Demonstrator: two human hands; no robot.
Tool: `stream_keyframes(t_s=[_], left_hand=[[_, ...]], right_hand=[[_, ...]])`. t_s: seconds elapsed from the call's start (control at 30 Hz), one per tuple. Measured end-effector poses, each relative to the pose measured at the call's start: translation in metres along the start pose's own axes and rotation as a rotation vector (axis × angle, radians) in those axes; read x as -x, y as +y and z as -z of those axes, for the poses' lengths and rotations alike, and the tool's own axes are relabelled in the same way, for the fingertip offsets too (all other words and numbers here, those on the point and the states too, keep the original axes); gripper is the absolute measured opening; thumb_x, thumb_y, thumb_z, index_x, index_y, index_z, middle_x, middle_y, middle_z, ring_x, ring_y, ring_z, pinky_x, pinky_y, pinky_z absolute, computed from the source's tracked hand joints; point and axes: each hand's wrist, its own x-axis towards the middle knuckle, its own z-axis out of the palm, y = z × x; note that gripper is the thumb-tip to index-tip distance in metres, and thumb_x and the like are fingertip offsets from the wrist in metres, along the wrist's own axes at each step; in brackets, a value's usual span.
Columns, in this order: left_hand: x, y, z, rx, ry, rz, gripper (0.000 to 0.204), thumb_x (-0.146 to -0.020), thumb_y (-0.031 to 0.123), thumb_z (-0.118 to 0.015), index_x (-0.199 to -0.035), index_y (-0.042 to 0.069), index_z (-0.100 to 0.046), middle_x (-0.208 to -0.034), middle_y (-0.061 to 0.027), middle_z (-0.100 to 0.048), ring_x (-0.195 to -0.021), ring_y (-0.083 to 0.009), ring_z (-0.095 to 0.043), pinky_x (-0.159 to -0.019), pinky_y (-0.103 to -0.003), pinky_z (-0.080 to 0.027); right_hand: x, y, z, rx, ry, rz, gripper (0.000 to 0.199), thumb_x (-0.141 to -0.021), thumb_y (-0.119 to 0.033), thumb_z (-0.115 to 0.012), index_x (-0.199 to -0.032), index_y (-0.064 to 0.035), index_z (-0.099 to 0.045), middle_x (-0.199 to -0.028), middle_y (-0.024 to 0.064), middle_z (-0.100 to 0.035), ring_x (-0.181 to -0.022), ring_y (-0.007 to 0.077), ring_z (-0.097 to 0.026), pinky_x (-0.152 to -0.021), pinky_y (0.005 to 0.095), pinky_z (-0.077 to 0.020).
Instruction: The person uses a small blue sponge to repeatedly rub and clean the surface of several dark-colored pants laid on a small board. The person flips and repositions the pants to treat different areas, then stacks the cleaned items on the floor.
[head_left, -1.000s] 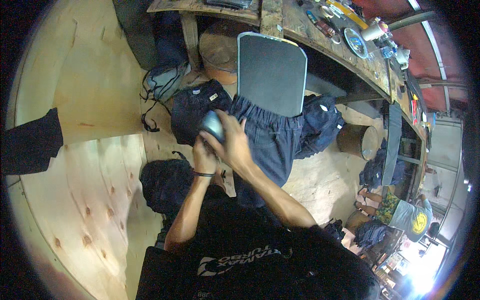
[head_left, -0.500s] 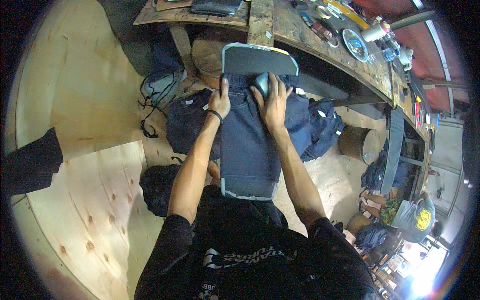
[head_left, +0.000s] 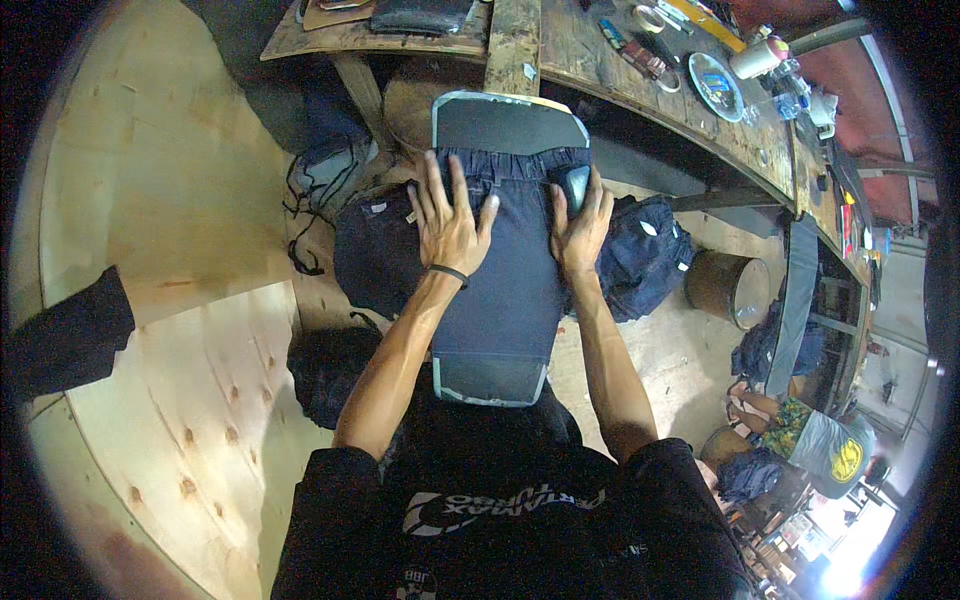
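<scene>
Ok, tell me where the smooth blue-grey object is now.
In the head view, the blue-grey object sits right of centre in the right hand, at the right end of the gathered waistband on the dark garment.

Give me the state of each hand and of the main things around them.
left hand: open, fingers spread on the garment
right hand: closed around the rounded object
rounded object: held near the waistband's right end
dark garment: covering the board's middle, waistband gathered
board: bare at both ends
dark cloth heap: crumpled
dish: holding small items
</scene>
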Motion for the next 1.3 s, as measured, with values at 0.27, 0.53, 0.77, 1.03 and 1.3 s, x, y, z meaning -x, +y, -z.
stream_keyframes(t_s=[0.27, 0.53, 0.77, 1.03, 1.3], left_hand=[[-0.006, 0.013, 0.06, 0.046, -0.611, -0.088, 0.078, -0.087, 0.069, -0.076, -0.117, -0.003, -0.072, -0.122, -0.0229, -0.075, -0.12, -0.0409, -0.069, -0.11, -0.052, -0.05], [-0.066, -0.015, 0.04, 0.355, -1.332, -0.147, 0.078, -0.088, 0.06, -0.084, -0.13, -0.005, -0.073, -0.133, -0.0245, -0.074, -0.123, -0.0361, -0.071, -0.109, -0.043, -0.053], [-0.068, -0.039, 0.046, 0.851, -1.353, 0.057, 0.096, -0.077, 0.046, -0.098, -0.146, -0.007, -0.058, -0.142, -0.0257, -0.069, -0.131, -0.0333, -0.066, -0.111, -0.041, -0.051], [-0.039, -0.025, 0.049, 0.207, -0.514, -0.21, 0.065, -0.076, 0.047, -0.095, -0.115, 0.002, -0.071, -0.118, -0.0243, -0.077, -0.11, -0.0451, -0.074, -0.097, -0.052, -0.057], [-0.029, -0.015, 0.033, 0.275, -0.434, 0.037, 0.092, -0.076, 0.074, -0.087, -0.13, 0.005, -0.059, -0.111, -0.0225, -0.078, -0.09, -0.0409, -0.076, -0.089, -0.053, -0.051]], right_hand=[[-0.003, -0.007, 0.008, 0.016, 0.019, 0.005, 0.071, -0.098, -0.037, -0.079, -0.152, 0.0009, -0.053, -0.131, 0.0284, -0.062, -0.122, 0.0468, -0.059, -0.105, 0.0526, -0.0487], [-0.005, -0.006, 0.005, 0.052, 0.042, 0.03, 0.071, -0.097, -0.041, -0.078, -0.151, -0.0025, -0.055, -0.13, 0.0259, -0.064, -0.119, 0.0446, -0.062, -0.102, 0.0516, -0.05], [-0.002, -0.008, 0.008, 0.058, 0.041, 0.033, 0.071, -0.097, -0.042, -0.079, -0.151, -0.0028, -0.055, -0.128, 0.0258, -0.064, -0.119, 0.0444, -0.062, -0.103, 0.0515, -0.0495], [-0.002, -0.003, 0.005, 0.043, 0.032, 0.019, 0.071, -0.097, -0.04, -0.078, -0.15, 0.0005, -0.054, -0.128, 0.027, -0.064, -0.118, 0.0455, -0.061, -0.103, 0.0526, -0.0496], [-0.001, 0.001, 0.0, 0.04, 0.023, 0.015, 0.072, -0.096, -0.042, -0.079, -0.149, -0.0011, -0.054, -0.124, 0.0265, -0.065, -0.115, 0.0459, -0.061, -0.101, 0.0527, -0.0494]])
